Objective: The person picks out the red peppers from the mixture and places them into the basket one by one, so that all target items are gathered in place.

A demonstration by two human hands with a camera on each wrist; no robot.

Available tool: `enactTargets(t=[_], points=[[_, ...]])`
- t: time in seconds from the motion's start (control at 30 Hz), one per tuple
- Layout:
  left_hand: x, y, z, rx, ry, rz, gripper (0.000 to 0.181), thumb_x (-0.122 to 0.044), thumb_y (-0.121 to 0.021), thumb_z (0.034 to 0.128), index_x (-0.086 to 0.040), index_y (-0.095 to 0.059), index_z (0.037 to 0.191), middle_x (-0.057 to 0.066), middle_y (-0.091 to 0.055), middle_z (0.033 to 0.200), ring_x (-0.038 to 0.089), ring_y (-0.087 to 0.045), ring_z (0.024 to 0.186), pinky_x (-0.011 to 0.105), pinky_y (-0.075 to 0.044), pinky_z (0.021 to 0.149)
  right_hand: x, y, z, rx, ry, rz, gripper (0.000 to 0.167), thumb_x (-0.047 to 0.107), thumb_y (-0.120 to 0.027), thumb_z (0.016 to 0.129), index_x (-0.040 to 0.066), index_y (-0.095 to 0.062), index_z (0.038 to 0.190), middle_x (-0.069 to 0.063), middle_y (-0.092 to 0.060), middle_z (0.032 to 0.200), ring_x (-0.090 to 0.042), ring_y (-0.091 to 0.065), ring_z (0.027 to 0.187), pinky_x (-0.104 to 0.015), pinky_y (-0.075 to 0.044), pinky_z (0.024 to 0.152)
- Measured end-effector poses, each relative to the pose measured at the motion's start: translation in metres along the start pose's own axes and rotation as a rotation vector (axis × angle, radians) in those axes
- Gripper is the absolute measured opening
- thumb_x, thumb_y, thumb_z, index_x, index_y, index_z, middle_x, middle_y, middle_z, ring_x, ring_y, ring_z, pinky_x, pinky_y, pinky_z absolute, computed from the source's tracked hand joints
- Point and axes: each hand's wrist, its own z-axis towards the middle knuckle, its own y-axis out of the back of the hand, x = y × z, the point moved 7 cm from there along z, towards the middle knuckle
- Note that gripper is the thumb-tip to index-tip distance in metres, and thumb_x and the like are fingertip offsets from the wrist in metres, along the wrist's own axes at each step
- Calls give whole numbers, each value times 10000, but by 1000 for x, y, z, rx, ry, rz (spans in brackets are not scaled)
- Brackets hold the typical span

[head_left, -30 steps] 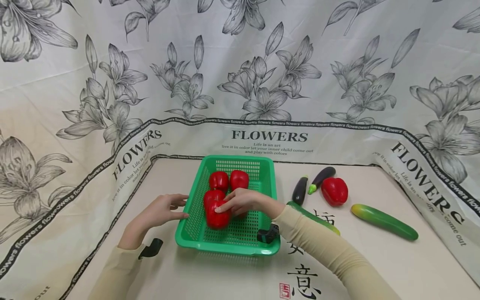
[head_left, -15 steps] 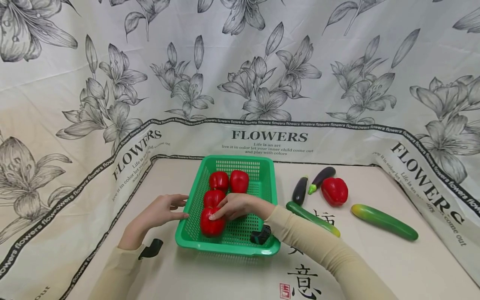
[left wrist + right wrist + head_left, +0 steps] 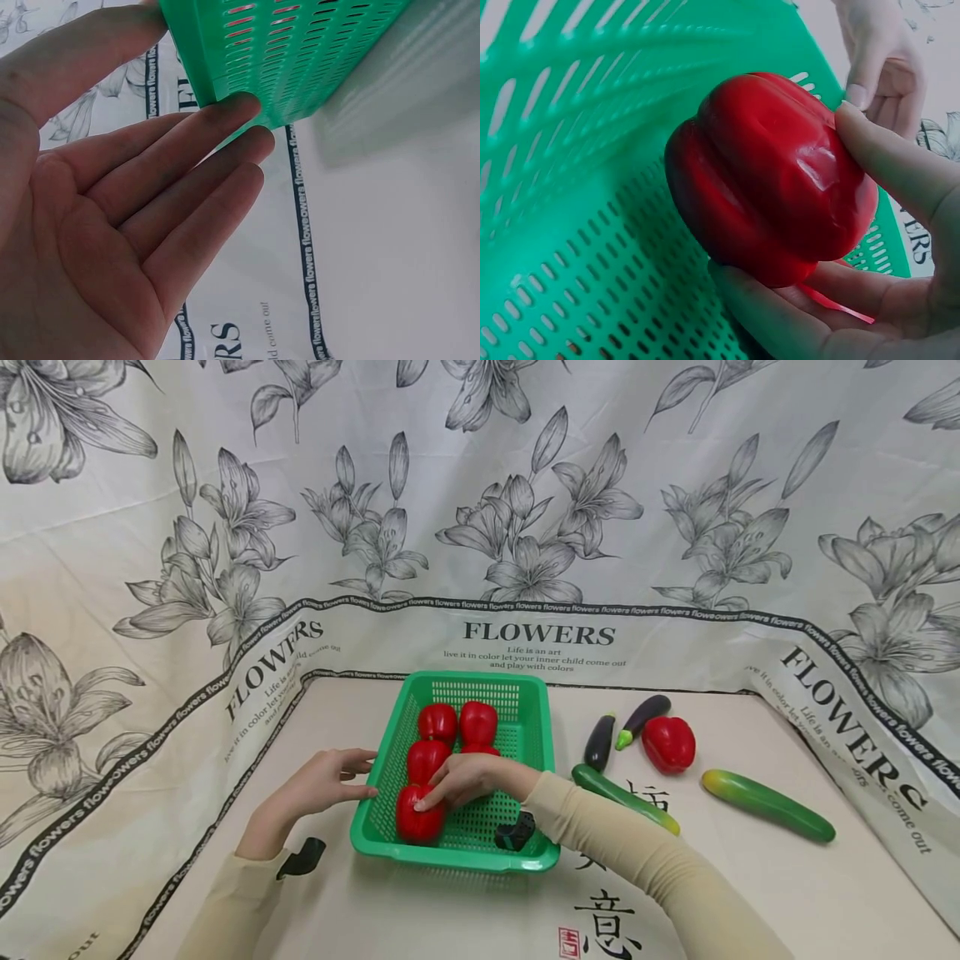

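Observation:
My right hand (image 3: 476, 774) holds a red bell pepper (image 3: 417, 821) low in the near left part of a green slotted basket (image 3: 450, 858). In the right wrist view the thumb lies on one side of the bell pepper (image 3: 772, 180) and the fingers (image 3: 761, 304) on the other. Behind it, several more red bell peppers (image 3: 438, 723) lie in the basket, one partly hidden by the hand. My left hand (image 3: 318, 783) is at the basket's left rim. In the left wrist view its fingers (image 3: 187, 142) are nearly straight, against or very near the outer wall.
Right of the basket lie two eggplants (image 3: 599, 743), another red bell pepper (image 3: 669, 743) and two green cucumbers with yellow ends, one near the basket (image 3: 626, 800) and one farther right (image 3: 768, 804). A flower-printed cloth (image 3: 540, 560) rises behind and beside the table.
My right hand has moved the bell pepper toward me and slightly left, lowering it in the basket. Another pepper behind the hand shows more now. The left hand has stayed put.

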Motion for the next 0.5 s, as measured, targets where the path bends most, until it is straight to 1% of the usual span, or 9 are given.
enactTargets(t=[0.2, 0.3, 0.5], points=[[-1, 0, 0, -2, -5, 2, 578, -251, -740, 820, 32, -546, 1286, 164, -658, 1176, 348, -622, 1086, 489, -510, 939, -2, -6, 2, 40, 13, -69, 374, 221, -728, 834, 18, -670, 1143, -66, -655, 1044, -216, -574, 1009, -421, -544, 910], [-1, 0, -1, -4, -5, 3, 579, -253, -738, 821, 35, -545, 1285, 167, -656, 1178, 351, -621, 1087, 490, -511, 938, -4, -8, 4, 30, 17, -105, 345, 234, -735, 828, 27, -692, 1101, -63, -674, 997, -211, -588, 976, -420, -553, 891], [-2, -1, -1, -4, -6, 3, 579, -249, -734, 825, 41, -541, 1287, 178, -651, 1183, 368, -617, 1092, 492, -512, 936, -7, -9, 7, -2, 22, -149, 274, 275, -740, 824, 43, -727, 970, -56, -695, 893, -183, -595, 907, -392, -567, 859]])
